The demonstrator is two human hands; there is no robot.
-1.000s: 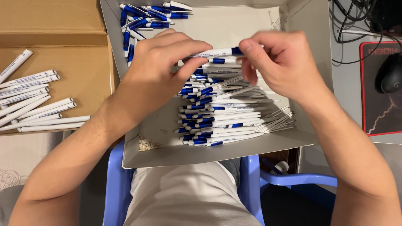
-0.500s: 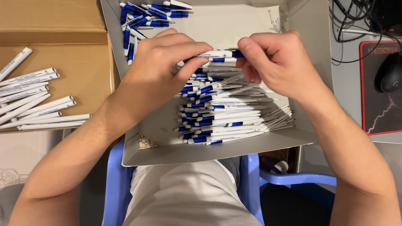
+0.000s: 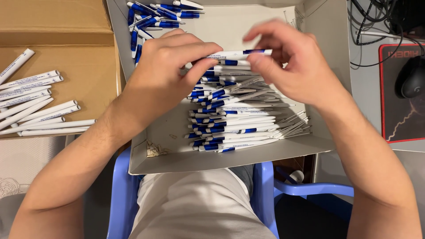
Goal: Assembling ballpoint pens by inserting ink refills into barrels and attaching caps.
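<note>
A white pen (image 3: 234, 54) with a blue clip end is lying level between the two hands, above the middle of the shallow grey cardboard box (image 3: 230, 157) sitting on the person's lap. In the head view, the left hand (image 3: 166, 73) is pinching the pen's left end, its fingers (image 3: 201, 49) closing narrowly around the barrel. The right hand (image 3: 294, 66) is meeting the blue right end, thumb touching it from below while the other fingers are spreading loosely above; it is blurred, so how firm the grip is I cannot tell. Just beneath, a heap of matching pens (image 3: 234, 119) is filling the box's middle, and a smaller cluster of blue pen parts (image 3: 157, 15) is resting in the far left corner. To the left, white pen barrels (image 3: 35, 106) are lying in rows on a brown carton (image 3: 57, 26). On the right, a computer mouse (image 3: 411, 77) is sitting on a red-edged mat. The pen looks light, stiff and smooth, probably slippery plastic; holding it near both ends seems the surest grip.
</note>
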